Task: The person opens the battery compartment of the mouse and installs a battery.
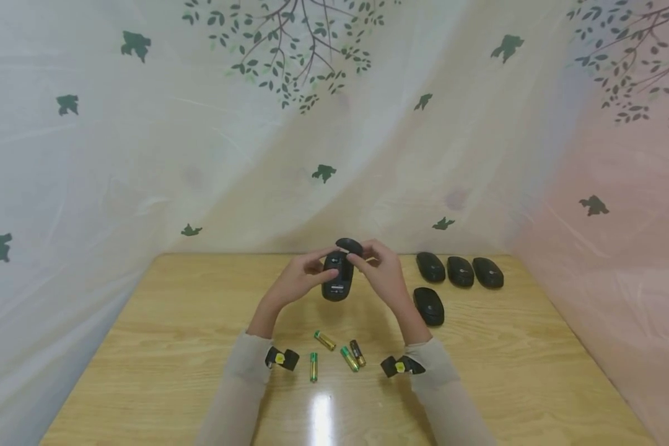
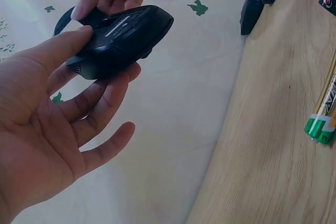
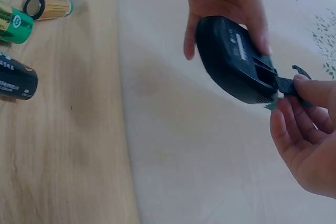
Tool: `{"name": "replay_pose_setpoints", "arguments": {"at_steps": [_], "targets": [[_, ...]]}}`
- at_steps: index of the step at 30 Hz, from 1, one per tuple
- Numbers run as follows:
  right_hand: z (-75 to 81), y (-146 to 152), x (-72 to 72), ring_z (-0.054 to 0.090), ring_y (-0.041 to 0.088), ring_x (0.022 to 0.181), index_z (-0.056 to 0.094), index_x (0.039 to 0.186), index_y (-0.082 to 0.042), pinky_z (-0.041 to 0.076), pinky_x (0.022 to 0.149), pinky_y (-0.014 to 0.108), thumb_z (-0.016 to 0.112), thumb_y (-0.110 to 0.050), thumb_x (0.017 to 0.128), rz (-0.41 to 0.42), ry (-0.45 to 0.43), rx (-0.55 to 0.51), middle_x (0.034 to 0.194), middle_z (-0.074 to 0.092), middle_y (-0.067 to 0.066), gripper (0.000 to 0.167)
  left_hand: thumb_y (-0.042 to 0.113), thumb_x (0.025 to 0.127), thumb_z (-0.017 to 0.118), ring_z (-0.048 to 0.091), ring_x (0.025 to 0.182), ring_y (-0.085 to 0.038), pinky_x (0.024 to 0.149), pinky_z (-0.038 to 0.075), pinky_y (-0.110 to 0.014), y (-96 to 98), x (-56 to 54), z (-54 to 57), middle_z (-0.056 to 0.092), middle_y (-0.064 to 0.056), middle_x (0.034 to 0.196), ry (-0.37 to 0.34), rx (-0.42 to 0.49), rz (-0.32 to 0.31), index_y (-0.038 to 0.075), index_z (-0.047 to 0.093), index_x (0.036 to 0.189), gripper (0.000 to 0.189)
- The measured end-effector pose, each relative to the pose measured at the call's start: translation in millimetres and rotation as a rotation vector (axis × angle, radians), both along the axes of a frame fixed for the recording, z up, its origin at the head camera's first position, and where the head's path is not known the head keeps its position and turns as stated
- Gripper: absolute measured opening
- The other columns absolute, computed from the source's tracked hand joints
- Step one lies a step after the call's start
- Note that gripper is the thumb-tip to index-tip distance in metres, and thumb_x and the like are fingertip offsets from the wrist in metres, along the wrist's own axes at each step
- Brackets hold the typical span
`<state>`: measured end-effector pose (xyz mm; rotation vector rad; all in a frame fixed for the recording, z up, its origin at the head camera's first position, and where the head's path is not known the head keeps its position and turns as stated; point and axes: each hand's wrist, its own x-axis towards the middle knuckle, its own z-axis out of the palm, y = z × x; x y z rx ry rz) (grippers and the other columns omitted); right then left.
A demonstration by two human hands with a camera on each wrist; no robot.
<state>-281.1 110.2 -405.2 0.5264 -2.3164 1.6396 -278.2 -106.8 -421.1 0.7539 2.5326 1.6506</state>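
Note:
A black computer mouse is held up over the far part of the table, its labelled underside facing me. My left hand grips it from the left, thumb on the underside and fingers beneath. At its far end my right hand pinches a black curved cover between thumb and fingers. In the right wrist view the cover stands off the end of the mouse body, and a long recess shows open in the underside.
Several AA-type batteries lie nearer me, among them a green-and-gold one and a black-and-gold one. More black mice rest at the right, one beside my right forearm, others along the back edge. A patterned cloth hangs behind the wooden table.

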Motion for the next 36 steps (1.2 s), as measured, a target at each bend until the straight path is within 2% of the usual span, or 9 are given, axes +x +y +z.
{"name": "replay_pose_setpoints", "arguments": {"at_steps": [2,4,7,10,18,21,28,31,36], "targets": [[2.0,3.2,-0.8,0.064,0.014,0.084,0.07,0.106,0.002,0.061,0.073,0.029,0.074,-0.015,0.094,0.016,-0.019,-0.016,0.099,0.07,0.019,0.021,0.029,0.1,0.068,0.066,0.084,-0.018,0.076,0.051,-0.031,-1.8,0.0,0.1,0.074,-0.008,0.11,0.002,-0.011,0.005,0.023,0.053,0.15,0.052],[4.3,6.7,-1.8,0.064,0.012,0.081,0.068,0.107,0.005,0.062,0.073,0.037,0.072,-0.01,0.095,0.028,-0.034,-0.016,0.098,0.069,0.023,0.02,0.031,0.1,0.067,0.066,0.086,-0.019,0.077,0.051,-0.032,-4.4,0.0,0.3,0.073,-0.007,0.111,0.0,-0.02,0.02,0.024,0.053,0.149,0.052],[5.7,12.8,-4.0,0.065,0.013,0.082,0.066,0.116,0.006,0.062,0.077,0.048,0.071,-0.006,0.095,0.034,-0.051,-0.01,0.099,0.07,0.026,0.024,0.033,0.1,0.067,0.066,0.092,-0.021,0.081,0.053,-0.035,-9.7,1.1,1.8,0.072,-0.007,0.113,-0.007,-0.026,0.054,0.026,0.054,0.149,0.051],[4.6,19.5,-5.7,0.066,0.015,0.079,0.063,0.126,0.005,0.062,0.075,0.049,0.071,-0.004,0.095,0.052,-0.065,-0.006,0.098,0.07,0.027,0.033,0.033,0.099,0.068,0.068,0.098,-0.023,0.088,0.054,-0.04,-15.3,2.4,3.4,0.073,-0.009,0.114,-0.02,-0.002,0.072,0.026,0.054,0.149,0.052],[-5.6,32.2,-10.8,0.066,0.021,0.066,0.06,0.134,0.002,0.059,0.06,0.029,0.072,-0.003,0.093,0.119,-0.085,0.034,0.088,0.068,0.025,0.043,0.032,0.099,0.069,0.071,0.106,-0.027,0.097,0.055,-0.052,-23.2,0.8,4.3,0.074,-0.012,0.12,-0.007,0.026,0.089,0.026,0.054,0.149,0.052],[-11.8,35.4,-15.2,0.068,0.022,0.064,0.06,0.135,0.002,0.059,0.06,0.029,0.073,-0.003,0.093,0.125,-0.121,0.09,0.088,0.068,0.023,0.044,0.032,0.099,0.069,0.071,0.106,-0.027,0.098,0.055,-0.053,-23.6,0.4,3.8,0.073,-0.012,0.121,-0.007,0.033,0.085,0.025,0.054,0.149,0.053],[-31.4,44.0,-27.8,0.07,0.044,0.075,0.062,0.131,0.0,0.06,0.068,0.055,0.071,-0.008,0.096,0.142,-0.226,0.211,0.085,0.07,0.019,0.037,0.029,0.099,0.069,0.071,0.103,-0.026,0.095,0.056,-0.049,-24.5,0.4,2.9,0.072,-0.012,0.123,-0.002,0.051,0.068,0.023,0.054,0.149,0.052],[-37.2,46.5,-30.7,0.07,0.047,0.077,0.061,0.127,0.001,0.06,0.067,0.055,0.07,-0.008,0.097,0.161,-0.251,0.267,0.082,0.071,0.018,0.033,0.027,0.099,0.068,0.071,0.103,-0.026,0.095,0.056,-0.048,-24.4,-0.1,2.6,0.072,-0.012,0.125,-0.001,0.052,0.063,0.021,0.054,0.149,0.052],[-43.6,46.0,-33.1,0.071,0.042,0.075,0.06,0.119,0.003,0.062,0.068,0.048,0.07,-0.005,0.095,0.173,-0.293,0.323,0.078,0.071,0.016,0.027,0.027,0.1,0.068,0.071,0.105,-0.027,0.096,0.056,-0.05,-24.6,-0.8,3.0,0.071,-0.014,0.127,0.001,0.05,0.062,0.018,0.053,0.15,0.053]]}}
